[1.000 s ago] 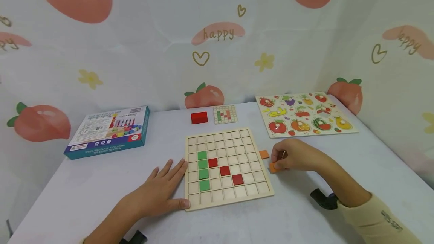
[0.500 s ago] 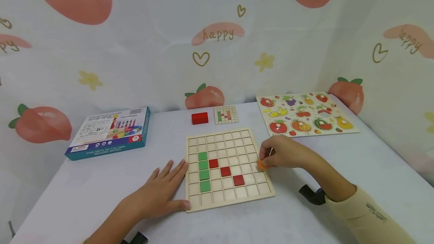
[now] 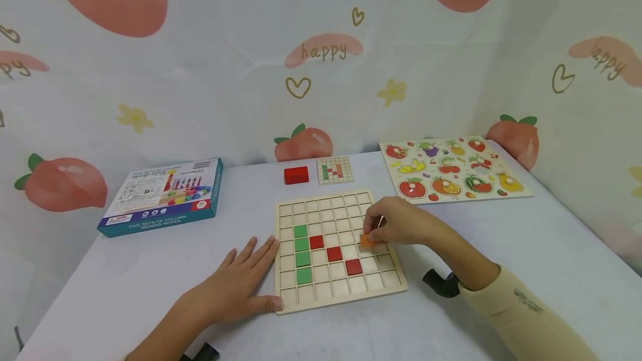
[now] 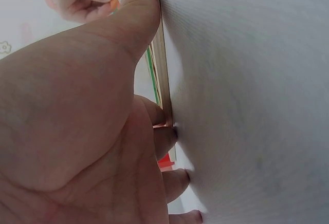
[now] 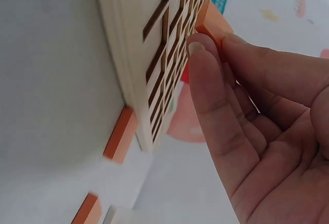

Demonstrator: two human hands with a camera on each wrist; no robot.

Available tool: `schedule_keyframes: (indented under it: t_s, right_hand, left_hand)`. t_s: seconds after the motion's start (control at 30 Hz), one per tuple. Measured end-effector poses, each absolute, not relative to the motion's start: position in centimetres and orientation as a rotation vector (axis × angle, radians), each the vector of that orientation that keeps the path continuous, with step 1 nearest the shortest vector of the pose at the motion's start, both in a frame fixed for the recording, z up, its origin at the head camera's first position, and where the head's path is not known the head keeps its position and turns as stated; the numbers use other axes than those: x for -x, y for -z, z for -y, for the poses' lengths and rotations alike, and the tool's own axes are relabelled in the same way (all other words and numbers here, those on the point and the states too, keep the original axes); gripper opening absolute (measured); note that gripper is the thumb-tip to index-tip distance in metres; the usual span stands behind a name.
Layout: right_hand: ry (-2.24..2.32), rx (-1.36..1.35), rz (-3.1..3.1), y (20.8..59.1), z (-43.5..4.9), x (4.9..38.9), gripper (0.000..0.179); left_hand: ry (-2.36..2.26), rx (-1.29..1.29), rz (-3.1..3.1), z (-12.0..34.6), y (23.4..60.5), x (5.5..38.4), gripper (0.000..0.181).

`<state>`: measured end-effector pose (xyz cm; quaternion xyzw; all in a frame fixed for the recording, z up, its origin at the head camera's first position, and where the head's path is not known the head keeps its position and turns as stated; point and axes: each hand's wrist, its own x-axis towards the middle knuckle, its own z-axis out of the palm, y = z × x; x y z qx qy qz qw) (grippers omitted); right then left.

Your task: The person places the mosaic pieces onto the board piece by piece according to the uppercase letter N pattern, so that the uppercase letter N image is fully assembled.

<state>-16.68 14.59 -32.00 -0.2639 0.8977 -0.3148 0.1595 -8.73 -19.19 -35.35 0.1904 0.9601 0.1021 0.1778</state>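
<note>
My right hand [image 3: 398, 222] pinches a square orange tile [image 5: 212, 22] between thumb and fingers, above the right part of a wooden grid board [image 3: 321, 291]. In the right wrist view the tile is tilted and apart from the board. A column of green tiles [image 3: 303, 259] and a diagonal of three red tiles [image 3: 334, 254] lie in the board's cells. My left hand [image 3: 233, 283] lies with fingers spread at the board's left edge, its thumb on the near left corner. Two more orange tiles [image 5: 121, 136] rest on the table beside the board, hidden by my right hand in the head view.
Behind the board are a red block [image 3: 296, 175] and a small pattern card [image 3: 335, 170]. A flat teal-edged box [image 3: 163, 196] lies at the left. At the back right is a fruit puzzle board [image 3: 453, 170], and a printed cloth backdrop [image 3: 241, 71] stands behind.
My right hand has picked the orange tile up from beside the board and moved left with it, over the grid. The left hand has stayed in place.
</note>
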Motion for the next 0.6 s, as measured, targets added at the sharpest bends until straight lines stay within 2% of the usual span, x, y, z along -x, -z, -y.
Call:
schedule_keyframes:
  t_s: [0.6]
  right_hand:
    - [0.847, 0.843, -2.573, 33.1, -11.7, 17.5, 0.018]
  left_hand:
    - [-0.275, -0.586, -2.733, 19.3, 35.5, 8.7, 0.112]
